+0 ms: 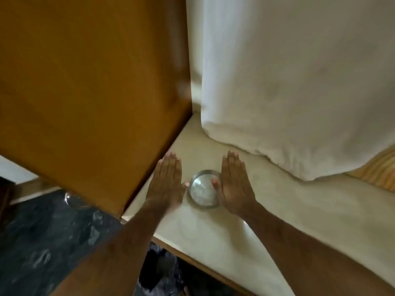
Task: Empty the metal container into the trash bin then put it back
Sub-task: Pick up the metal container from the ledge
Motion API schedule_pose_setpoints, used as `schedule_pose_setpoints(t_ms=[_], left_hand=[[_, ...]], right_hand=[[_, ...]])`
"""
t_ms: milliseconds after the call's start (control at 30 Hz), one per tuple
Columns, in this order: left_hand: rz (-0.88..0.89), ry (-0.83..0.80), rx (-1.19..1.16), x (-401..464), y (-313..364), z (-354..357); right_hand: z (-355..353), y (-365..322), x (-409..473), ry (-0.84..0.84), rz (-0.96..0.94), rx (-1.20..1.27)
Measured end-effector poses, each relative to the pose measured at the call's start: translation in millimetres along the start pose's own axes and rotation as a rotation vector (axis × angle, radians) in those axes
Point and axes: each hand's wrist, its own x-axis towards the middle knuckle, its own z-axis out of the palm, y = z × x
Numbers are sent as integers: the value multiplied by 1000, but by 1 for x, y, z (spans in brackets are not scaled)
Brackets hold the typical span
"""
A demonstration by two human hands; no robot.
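A small round metal container (pixel 203 190) stands upright on a pale cream shelf top (pixel 277 210). Its inside looks shiny, and I cannot tell if anything lies in it. My left hand (pixel 167 182) lies flat just left of it, fingers straight, the thumb tip touching the rim. My right hand (pixel 234 182) lies flat on the other side, its thumb resting over the container's right edge. Neither hand is wrapped around the container. A dark bag-like shape (pixel 158 272) below the shelf's front edge may be the trash bin.
A brown wooden panel (pixel 85 92) rises close on the left, right beside my left hand. A white curtain (pixel 288 82) hangs behind the shelf. A dark marbled floor (pixel 42 242) lies at lower left, with a small shiny object (pixel 71 199) on it.
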Motion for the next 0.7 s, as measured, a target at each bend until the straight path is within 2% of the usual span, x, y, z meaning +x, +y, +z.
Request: schedule_pose_setpoints(t_ms=[67,200,300,367,500,700], left_hand=[[34,-105,-182,-8,-1,19],[152,-289,-329,-14,-2,54],[74,-343,-501,-1,7,57],[-1,-331,-622,6,18,53],[29,-233,-653,10,25,45],[-73,-107,-644,-40,7,11]], right_hand=[[18,11,-13,-73,48,63],[42,27,-30,-245,105,209],[46,32,-23,-244,213,324],[47,35,-19,-209,229,359],[39,36,-9,-135,141,406],[17,5,-8,-202,-121,423]])
